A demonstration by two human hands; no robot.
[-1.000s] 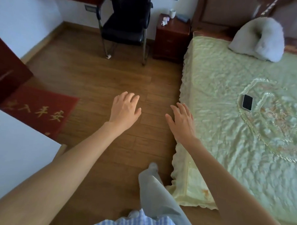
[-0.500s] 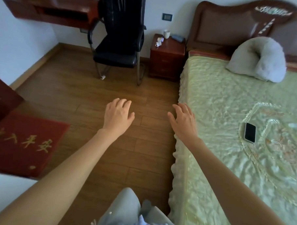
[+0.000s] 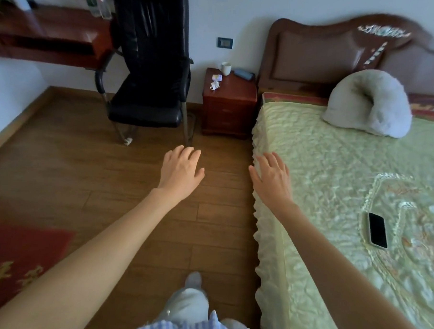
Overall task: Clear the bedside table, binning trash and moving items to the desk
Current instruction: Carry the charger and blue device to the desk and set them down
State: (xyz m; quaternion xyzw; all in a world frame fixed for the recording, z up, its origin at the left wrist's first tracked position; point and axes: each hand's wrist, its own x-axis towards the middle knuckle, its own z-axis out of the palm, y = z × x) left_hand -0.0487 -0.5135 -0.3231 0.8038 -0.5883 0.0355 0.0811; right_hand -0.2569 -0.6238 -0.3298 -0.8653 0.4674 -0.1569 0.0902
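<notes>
The dark red bedside table [image 3: 236, 95] stands against the far wall between the chair and the bed. On it sit a white mug [image 3: 225, 68], a grey-blue case [image 3: 243, 73], a small purple-and-white packet [image 3: 216, 77] and a crumpled white scrap [image 3: 214, 85]. The wooden desk [image 3: 52, 39] runs along the wall at upper left. My left hand [image 3: 181, 171] and my right hand [image 3: 272, 178] reach forward over the floor, palms down, fingers straight, holding nothing, well short of the table.
A black office chair [image 3: 149, 86] stands left of the bedside table, in front of the desk. The bed [image 3: 347, 185] with a green cover fills the right; a phone [image 3: 377, 229] and a grey pillow [image 3: 370, 104] lie on it. A red mat [image 3: 15, 262] lies at lower left.
The view has moved forward and tilted up; the bedside table and chair now look larger and nearer. Both hands stay outstretched and empty. A foot has stepped forward.
</notes>
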